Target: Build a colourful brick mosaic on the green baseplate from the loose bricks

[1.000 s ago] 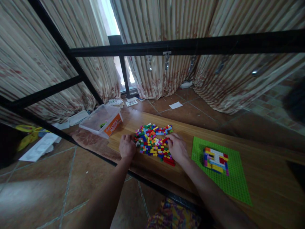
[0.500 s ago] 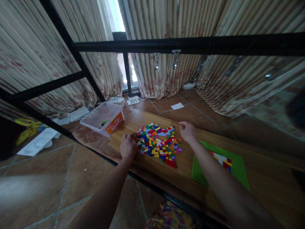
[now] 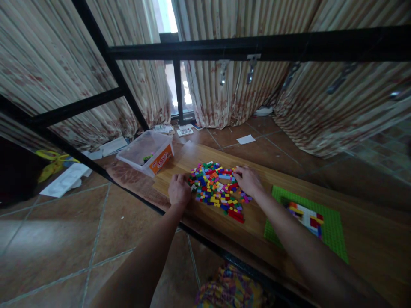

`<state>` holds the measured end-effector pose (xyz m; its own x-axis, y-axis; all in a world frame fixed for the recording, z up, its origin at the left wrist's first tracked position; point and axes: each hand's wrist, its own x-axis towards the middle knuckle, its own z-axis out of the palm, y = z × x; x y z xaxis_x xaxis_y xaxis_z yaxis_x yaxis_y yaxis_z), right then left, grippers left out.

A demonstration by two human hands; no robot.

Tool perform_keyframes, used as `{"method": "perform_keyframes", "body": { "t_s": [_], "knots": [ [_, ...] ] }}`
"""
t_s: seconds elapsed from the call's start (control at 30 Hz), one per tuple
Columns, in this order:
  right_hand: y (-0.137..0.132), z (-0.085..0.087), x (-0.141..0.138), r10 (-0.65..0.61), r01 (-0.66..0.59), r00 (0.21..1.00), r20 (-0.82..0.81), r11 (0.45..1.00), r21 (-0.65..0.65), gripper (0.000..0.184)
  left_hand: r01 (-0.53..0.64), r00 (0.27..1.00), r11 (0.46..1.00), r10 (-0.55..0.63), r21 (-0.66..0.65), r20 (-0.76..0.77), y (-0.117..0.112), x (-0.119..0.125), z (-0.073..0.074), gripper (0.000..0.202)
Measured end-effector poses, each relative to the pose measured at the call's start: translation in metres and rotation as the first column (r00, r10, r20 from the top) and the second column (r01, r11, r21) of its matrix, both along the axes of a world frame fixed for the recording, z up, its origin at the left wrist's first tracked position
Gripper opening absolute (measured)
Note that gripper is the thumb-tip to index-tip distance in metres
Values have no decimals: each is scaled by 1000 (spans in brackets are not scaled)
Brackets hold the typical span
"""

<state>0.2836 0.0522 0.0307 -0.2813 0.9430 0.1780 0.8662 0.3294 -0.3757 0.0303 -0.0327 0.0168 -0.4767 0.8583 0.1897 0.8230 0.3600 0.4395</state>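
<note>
A heap of small toy building bricks (image 3: 213,199) in many colours is spread over the wooden tabletop. My left hand (image 3: 179,190) rests at the heap's left edge, fingers curled together; whatever they may hold is hidden. At the opposite edge, my right hand (image 3: 248,180) has its fingertips bent down among the bricks, too small to make out what is between them. Under and beyond my right forearm lies a green studded baseplate (image 3: 334,233). On it sits a flat brick build (image 3: 306,217) in white, red, yellow and blue, partly covered by the forearm.
A clear plastic box (image 3: 135,159) with an orange label and a few pieces inside stands at the table's left end. Black metal bars (image 3: 205,49) cross above the far side and along the near edge. Papers (image 3: 245,139) lie on the tiled floor by the curtains.
My right hand has moved left and down from above the table to the heap's right edge. My left hand stays at the left edge. The view has shifted slightly.
</note>
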Motion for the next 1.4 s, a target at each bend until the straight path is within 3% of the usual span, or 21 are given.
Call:
{"method": "perform_keyframes", "body": {
  "t_s": [0.4, 0.6, 0.77, 1.03, 1.4],
  "knots": [
    [-41, 13, 23, 91, -113, 988, -123, 977, -181, 17, 2, 1000, 1000, -2, 20, 9, 0, 0, -1, 24],
    [-44, 21, 24, -28, -10, 972, -233, 987, -162, 19, -5, 1000, 1000, 5, 7, 7, 0, 0, 0, 24],
    [-56, 20, 20, 49, -88, 987, -154, 963, -256, 20, 2, 1000, 1000, -2, 13, 5, 1, 0, -2, 23],
    [-68, 20, 14, 51, -78, 993, -108, 962, -263, 23, 9, 1000, 1000, -9, 8, 12, 0, -1, 0, 25],
    [-97, 13, 35, -34, -29, 962, -270, 974, -227, 25, 4, 1000, 1000, -4, 27, 8, 1, 0, -1, 25]
  ]
}}
